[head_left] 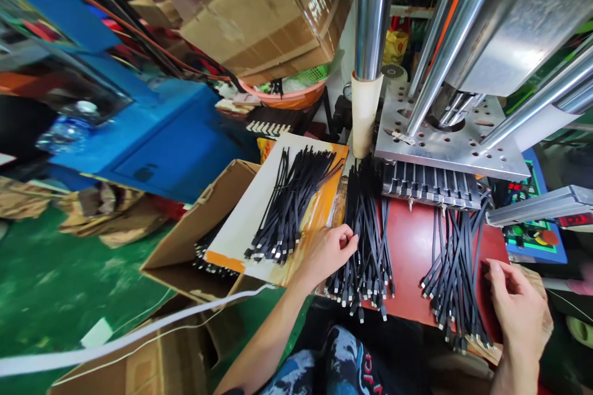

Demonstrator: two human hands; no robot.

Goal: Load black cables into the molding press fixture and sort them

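My left hand (330, 250) lies at the left edge of the middle bundle of black cables (368, 247), thumb and fingertips bent together; what they hold, if anything, is too small to make out. At the right edge of the red work surface (405, 259), my right hand (519, 302) is half curled with a gap between thumb and fingers, beside another bundle of black cables (456, 271). A third cable bundle (291, 203) rests on a white and orange board at the left. Under the metal plate (451, 142) of a press sits a slotted metal fixture (430, 185).
Vertical steel rods (369, 12) stand around the press. A control panel (532, 241) is at the right. An open cardboard box (185, 253) with cables is at the left, by a blue cabinet (157, 136). A person's sleeve shows far back.
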